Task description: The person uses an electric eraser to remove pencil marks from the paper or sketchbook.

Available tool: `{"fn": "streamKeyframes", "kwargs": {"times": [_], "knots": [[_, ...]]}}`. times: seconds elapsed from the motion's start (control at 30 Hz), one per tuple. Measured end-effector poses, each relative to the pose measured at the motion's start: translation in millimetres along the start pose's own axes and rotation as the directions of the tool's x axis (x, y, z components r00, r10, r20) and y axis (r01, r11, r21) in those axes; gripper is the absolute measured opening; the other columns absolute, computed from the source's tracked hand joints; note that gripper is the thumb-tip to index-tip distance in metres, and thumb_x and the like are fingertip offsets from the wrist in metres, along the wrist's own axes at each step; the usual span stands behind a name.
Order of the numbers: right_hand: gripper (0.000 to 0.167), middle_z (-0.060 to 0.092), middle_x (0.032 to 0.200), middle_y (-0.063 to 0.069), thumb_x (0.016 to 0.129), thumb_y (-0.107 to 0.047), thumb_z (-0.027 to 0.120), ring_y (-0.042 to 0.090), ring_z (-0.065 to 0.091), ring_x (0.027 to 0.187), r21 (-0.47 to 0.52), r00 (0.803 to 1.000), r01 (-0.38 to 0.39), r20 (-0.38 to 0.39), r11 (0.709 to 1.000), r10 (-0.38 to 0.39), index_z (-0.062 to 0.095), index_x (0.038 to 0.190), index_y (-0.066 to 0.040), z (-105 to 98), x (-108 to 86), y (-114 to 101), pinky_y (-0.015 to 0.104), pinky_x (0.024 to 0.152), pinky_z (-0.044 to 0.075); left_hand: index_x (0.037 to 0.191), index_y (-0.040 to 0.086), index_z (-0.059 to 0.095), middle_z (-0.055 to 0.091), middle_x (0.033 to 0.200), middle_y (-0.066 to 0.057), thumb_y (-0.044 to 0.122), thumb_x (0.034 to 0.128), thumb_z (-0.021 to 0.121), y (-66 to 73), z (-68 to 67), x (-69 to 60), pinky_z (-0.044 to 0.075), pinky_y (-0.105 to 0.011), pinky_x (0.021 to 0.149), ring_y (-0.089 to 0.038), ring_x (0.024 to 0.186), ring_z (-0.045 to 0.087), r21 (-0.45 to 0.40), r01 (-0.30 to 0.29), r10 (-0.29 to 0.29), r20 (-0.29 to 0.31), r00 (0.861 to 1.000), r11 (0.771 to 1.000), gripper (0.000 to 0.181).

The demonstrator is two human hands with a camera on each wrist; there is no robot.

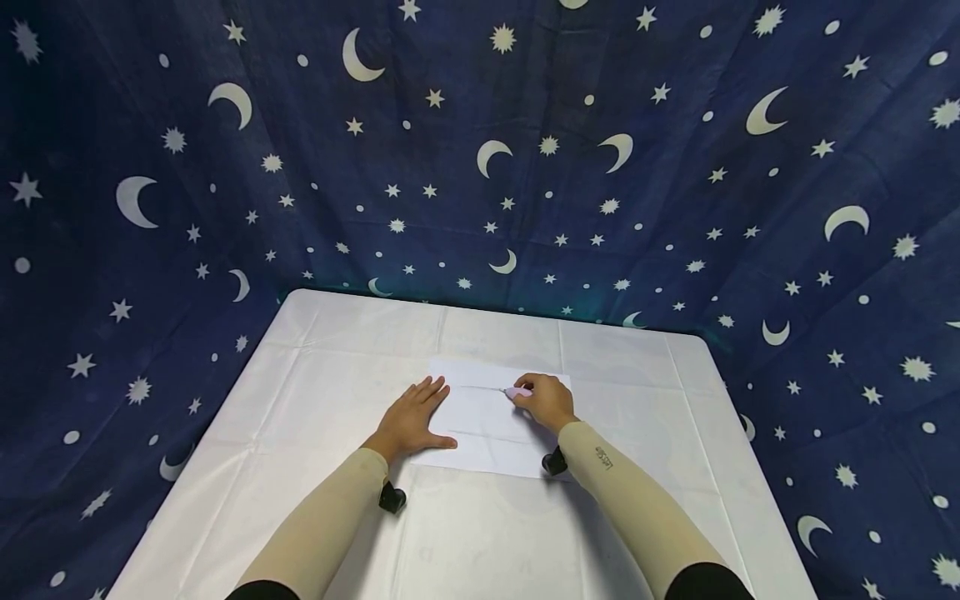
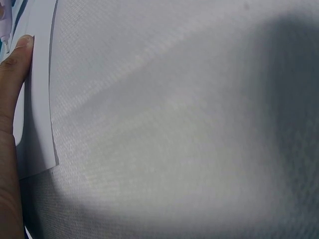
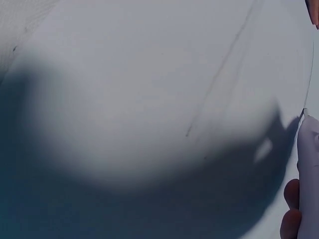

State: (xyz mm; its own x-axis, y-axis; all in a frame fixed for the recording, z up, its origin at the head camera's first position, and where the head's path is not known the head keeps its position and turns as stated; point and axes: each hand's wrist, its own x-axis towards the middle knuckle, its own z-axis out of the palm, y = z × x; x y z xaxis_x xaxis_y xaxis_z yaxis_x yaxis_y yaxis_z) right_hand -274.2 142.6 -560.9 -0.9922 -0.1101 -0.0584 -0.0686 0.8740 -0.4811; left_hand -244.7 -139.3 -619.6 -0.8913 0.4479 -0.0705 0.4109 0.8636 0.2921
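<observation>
A white sheet of paper [image 1: 480, 454] lies on the white-covered table. On its left edge my left hand [image 1: 408, 421] rests with fingers spread and the thumb stretched across the paper. My right hand [image 1: 549, 402] grips a lilac utility knife [image 1: 517, 392], its narrow metal tip pointing left and touching the sheet. From that tip a thin line [image 1: 476, 387] runs left across the upper part of the paper. In the right wrist view, the knife [image 3: 309, 169] shows at the right edge, with fingertips [image 3: 291, 194] around its body. Its far end is hidden in my palm.
The tablecloth [image 1: 322, 383] has fold creases and surrounds the paper. A dark blue curtain [image 1: 450, 150] with moons and stars hangs behind the table and at both sides. Faint darker marks [image 3: 219, 74] cross the sheet nearer to me.
</observation>
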Motion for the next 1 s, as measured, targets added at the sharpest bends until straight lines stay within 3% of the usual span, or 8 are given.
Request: {"fn": "streamKeyframes", "kwargs": {"times": [0.33,0.63,1.0], "knots": [[0.016,0.074,0.094,0.0,0.082,-0.026,0.078,0.019,0.066,0.087,-0.003,0.999,0.04,0.005,0.999,-0.04,0.076,0.098,-0.022,6.5,3.4,-4.4,0.038,0.076,0.053,0.157,0.016,0.028,0.019,0.165,0.001,0.082,0.0709,0.061,0.8,0.6,0.3,0.014,-0.041,0.124,-0.022,0.153,0.013,0.016,0.006,-0.006,0.004,1.0,1.0,0.113],[0.018,0.073,0.092,0.0,0.083,-0.028,0.078,0.017,0.063,0.082,-0.044,1.0,0.009,0.01,0.999,-0.009,0.076,0.099,-0.021,1.1,4.9,-3.6,0.037,0.074,0.051,0.157,0.016,0.028,0.018,0.165,0.001,0.082,0.071,0.061,-2.3,2.2,1.9,0.013,-0.042,0.124,-0.022,0.153,0.012,0.018,0.011,-0.011,0.0,1.0,1.0,0.113],[0.017,0.074,0.097,0.0,0.083,-0.028,0.078,0.021,0.067,0.091,-0.017,0.999,0.039,-0.007,0.999,-0.039,0.077,0.099,-0.021,5.2,6.2,-3.0,0.041,0.078,0.054,0.157,0.016,0.027,0.018,0.165,0.0,0.082,0.0717,0.06,-1.2,0.3,1.7,0.013,-0.042,0.124,-0.023,0.153,0.012,0.023,0.001,-0.001,0.01,1.0,1.0,0.113]]}}
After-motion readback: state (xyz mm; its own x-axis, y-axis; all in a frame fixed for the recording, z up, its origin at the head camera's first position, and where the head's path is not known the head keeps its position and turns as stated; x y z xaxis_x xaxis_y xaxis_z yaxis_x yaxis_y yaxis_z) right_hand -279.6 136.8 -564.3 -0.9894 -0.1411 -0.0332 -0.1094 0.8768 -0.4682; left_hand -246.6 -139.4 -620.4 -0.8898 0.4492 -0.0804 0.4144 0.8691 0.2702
